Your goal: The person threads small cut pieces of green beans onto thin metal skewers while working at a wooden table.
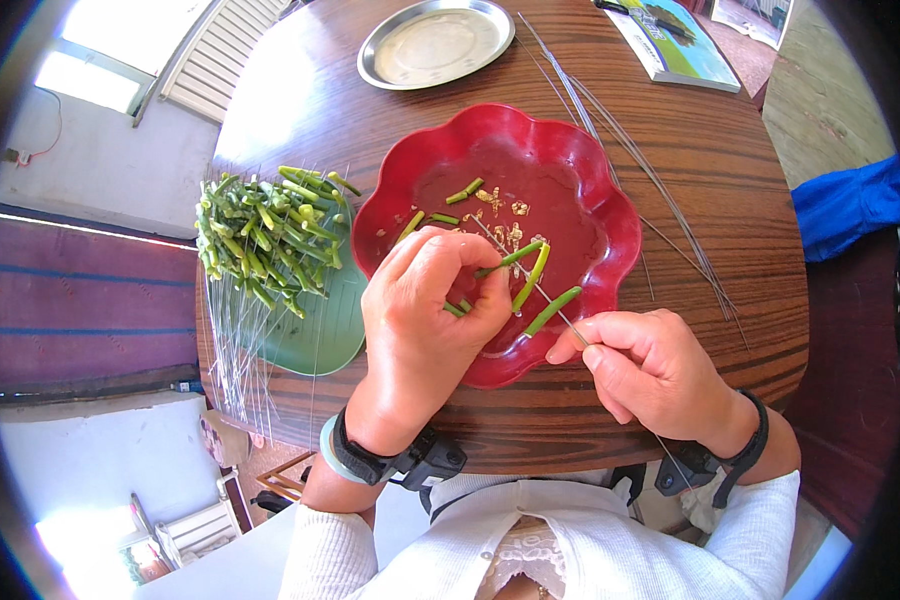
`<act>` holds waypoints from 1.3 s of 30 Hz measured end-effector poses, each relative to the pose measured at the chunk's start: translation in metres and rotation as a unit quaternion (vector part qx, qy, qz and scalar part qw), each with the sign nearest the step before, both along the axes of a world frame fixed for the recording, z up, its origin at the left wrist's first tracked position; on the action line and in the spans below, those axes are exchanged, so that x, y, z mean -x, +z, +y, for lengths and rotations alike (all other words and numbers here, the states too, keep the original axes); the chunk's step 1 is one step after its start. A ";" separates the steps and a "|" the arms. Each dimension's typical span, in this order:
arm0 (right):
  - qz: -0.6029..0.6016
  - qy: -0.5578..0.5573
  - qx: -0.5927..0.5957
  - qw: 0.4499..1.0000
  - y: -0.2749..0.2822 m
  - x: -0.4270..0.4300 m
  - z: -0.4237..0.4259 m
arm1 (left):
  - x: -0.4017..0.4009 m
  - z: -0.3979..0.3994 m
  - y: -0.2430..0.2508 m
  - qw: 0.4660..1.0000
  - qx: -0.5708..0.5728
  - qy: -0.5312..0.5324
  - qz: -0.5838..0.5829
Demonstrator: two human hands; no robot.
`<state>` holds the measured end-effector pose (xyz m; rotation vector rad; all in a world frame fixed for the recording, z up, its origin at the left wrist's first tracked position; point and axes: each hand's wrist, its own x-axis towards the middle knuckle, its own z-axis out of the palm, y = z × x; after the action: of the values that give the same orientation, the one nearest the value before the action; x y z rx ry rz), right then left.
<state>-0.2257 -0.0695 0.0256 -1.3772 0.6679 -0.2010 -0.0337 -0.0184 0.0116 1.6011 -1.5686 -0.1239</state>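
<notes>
My right hand (pixel 649 371) pinches a thin metal skewer (pixel 562 315) between thumb and forefinger. Two green stem pieces are threaded on it: a bent one (pixel 538 270) near my left hand and a straight one (pixel 553 310) closer to my right. My left hand (pixel 442 289) pinches one end of the bent piece. Both hands are over the near side of a red scalloped plastic basin (pixel 622 225), where a few loose stem pieces (pixel 465 190) lie among pale scraps (pixel 515 232). To the left, many skewered green stems (pixel 262 232) are heaped on a green tray (pixel 330 341), their wires hanging towards me.
A round metal plate (pixel 435 46) stands beyond the basin. Bare metal skewers (pixel 660 176) lie scattered right of the basin on the wooden table (pixel 757 247). A book (pixel 682 49) with a black-handled object (pixel 667 26) on top lies at the far right. Blue cloth (pixel 847 206) is beyond the right edge.
</notes>
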 end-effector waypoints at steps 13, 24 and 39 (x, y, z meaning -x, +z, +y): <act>-0.011 -0.032 0.018 0.999 -0.004 0.001 -0.001 | -0.040 0.006 -0.005 0.970 -0.171 0.038 -0.166; 0.000 -0.023 0.024 0.999 -0.002 0.000 -0.001 | -0.033 0.007 0.000 0.932 -0.233 0.037 -0.276; 0.017 0.032 0.062 0.997 -0.006 -0.003 0.004 | -0.028 0.002 -0.003 0.990 -0.103 0.060 0.070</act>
<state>-0.2227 -0.0659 0.0196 -1.5215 0.6462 -0.1702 -0.0055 -0.0168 0.0090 1.8021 -1.3830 -0.3355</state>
